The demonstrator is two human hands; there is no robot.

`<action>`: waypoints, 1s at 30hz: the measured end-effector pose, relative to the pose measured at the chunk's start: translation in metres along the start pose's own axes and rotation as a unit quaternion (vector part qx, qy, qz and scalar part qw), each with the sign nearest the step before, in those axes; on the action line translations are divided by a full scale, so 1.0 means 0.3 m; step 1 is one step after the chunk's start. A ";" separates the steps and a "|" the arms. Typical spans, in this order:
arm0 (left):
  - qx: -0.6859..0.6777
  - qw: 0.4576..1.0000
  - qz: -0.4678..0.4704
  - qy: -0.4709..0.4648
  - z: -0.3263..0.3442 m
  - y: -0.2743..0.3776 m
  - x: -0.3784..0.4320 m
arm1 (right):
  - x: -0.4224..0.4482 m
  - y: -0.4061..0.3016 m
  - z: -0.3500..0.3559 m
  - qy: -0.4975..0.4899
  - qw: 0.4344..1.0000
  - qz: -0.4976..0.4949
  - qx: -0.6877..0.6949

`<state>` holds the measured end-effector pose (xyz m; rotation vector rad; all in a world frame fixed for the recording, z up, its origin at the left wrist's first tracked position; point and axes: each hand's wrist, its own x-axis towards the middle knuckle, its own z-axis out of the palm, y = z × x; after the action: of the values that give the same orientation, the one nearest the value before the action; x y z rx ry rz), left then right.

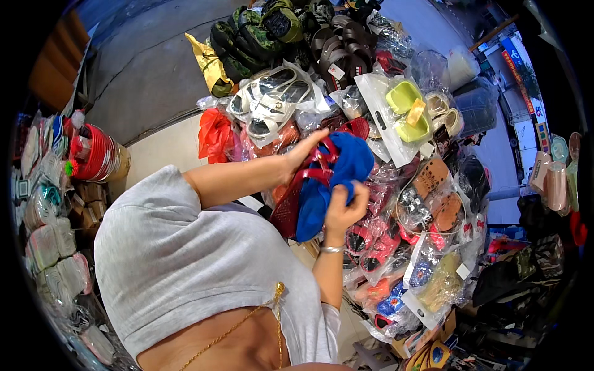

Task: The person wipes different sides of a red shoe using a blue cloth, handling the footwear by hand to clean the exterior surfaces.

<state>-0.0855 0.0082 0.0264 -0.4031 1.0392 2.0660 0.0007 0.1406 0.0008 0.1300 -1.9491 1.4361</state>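
My left hand grips a dark red, glossy sandal with a perforated body and crossing straps; most of its fingers are hidden behind. Against the sandal lies a bright blue, soft-looking item, perhaps cloth, bulging out beside the straps. With fingers curled, my right hand pinches a fold of the blue item near its middle. A silver bangle circles that wrist. Both hands are in front of the chest, above a pile of bagged footwear. Just beyond the left hand are white sandals in clear plastic.
Lime-green slippers in a bag, brown slippers and camouflage shoes lie heaped ahead. Brown patterned sandals and pink shoes sit to the right. At left stand stacked red basins and bagged goods.
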 end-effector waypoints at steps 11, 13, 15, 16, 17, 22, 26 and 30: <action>-0.062 0.994 -0.005 -0.090 -0.056 0.085 0.035 | -0.067 0.028 0.052 -0.020 0.990 0.108 0.090; -0.099 0.991 -0.038 -0.076 -0.058 0.033 0.030 | -0.037 0.035 0.022 -0.047 0.989 0.135 0.033; -0.041 0.998 -0.039 -0.034 -0.043 -0.021 0.008 | 0.058 0.062 0.024 -0.015 0.995 0.100 -0.005; -0.031 0.997 -0.039 -0.053 -0.034 -0.057 0.000 | 0.100 0.082 0.020 0.009 0.997 0.070 -0.032; -0.040 0.996 -0.055 -0.051 -0.026 -0.079 -0.007 | 0.139 0.095 0.013 0.010 0.996 0.072 -0.043; -0.066 0.997 -0.018 -0.045 -0.053 -0.112 0.018 | 0.140 0.024 0.010 -0.082 0.992 0.067 -0.063; -0.159 0.967 0.051 -0.191 -0.069 -0.117 0.044 | 0.016 -0.075 0.027 -0.309 0.945 -0.100 -0.040; -0.053 0.990 0.065 -0.112 -0.035 -0.159 0.009 | 0.070 0.017 0.003 -0.213 0.968 -0.098 -0.084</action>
<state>-0.0518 0.0187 -0.0074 -0.1540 0.8424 2.2312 -0.0178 0.1484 0.0088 0.5788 -2.3170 1.1742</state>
